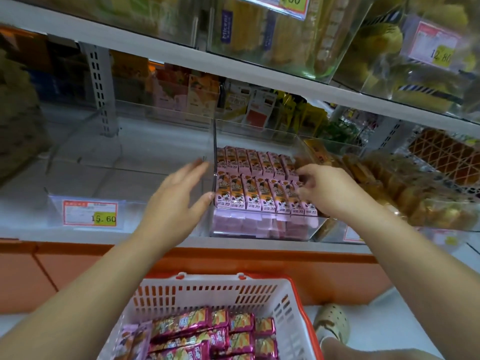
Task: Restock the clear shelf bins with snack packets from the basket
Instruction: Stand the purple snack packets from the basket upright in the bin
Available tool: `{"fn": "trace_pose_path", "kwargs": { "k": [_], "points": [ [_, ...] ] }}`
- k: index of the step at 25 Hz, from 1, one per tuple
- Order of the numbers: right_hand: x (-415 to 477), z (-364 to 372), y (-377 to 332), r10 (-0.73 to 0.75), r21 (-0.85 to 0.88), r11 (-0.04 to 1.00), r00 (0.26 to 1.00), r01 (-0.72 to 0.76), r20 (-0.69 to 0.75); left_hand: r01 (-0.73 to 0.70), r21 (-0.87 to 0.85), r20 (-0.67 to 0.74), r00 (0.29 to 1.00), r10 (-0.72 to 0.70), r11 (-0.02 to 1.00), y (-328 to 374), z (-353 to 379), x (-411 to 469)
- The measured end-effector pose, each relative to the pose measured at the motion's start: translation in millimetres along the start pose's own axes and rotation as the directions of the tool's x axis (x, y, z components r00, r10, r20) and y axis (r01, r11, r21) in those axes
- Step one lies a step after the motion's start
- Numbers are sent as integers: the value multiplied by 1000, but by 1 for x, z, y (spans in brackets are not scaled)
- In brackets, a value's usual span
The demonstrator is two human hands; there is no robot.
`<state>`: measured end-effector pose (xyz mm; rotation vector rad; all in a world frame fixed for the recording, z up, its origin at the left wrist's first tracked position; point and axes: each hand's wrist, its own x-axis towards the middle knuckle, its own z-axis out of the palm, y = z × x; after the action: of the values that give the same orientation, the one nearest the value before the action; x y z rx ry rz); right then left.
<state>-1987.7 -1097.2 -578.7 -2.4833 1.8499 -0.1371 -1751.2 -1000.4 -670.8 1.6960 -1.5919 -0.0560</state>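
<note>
A clear shelf bin (262, 231) at mid-shelf holds two neat rows of pink snack packets (255, 178). My left hand (176, 198) is spread open, its thumb against the bin's left wall. My right hand (324, 189) reaches into the bin from the right, and its curled fingertips touch the packets at the right end of the rows. Below, a white basket (228, 292) with an orange rim holds magenta snack packets (207, 331) and a few pink ones (133, 339) at its left.
To the left is a clear bin (124, 162) with no stock showing and a price tag reading 15.60 (89, 213). Golden-brown pastries (405, 188) fill the bin to the right. Upper shelf bins hold yellow goods. A shoe (332, 320) stands by the basket.
</note>
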Motion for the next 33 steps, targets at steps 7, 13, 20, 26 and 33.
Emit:
{"fn": "trace_pose_path", "kwargs": {
  "k": [7, 13, 20, 26, 33],
  "points": [
    [-79, 125, -48, -244, 419, 906, 873, 51, 422, 314, -26, -31, 949, -315, 949, -43, 33, -150],
    [-120, 288, -56, -181, 469, 843, 682, -264, 709, 573, 233, 354, 702, -618, 786, -106, 78, -237],
    [-128, 327, -51, -142, 533, 723, 661, -438, 737, 197, 702, 502, 546, -671, 685, -126, 124, -242],
    [-134, 331, -42, -119, 522, 720, 659, -458, 743, 127, 701, 424, 716, -554, 701, -128, 129, -237],
    [-142, 319, -50, -201, 609, 157, 578, -778, 791, 430, -40, 507, 786, -352, 902, -67, 117, -238]
  ]
}}
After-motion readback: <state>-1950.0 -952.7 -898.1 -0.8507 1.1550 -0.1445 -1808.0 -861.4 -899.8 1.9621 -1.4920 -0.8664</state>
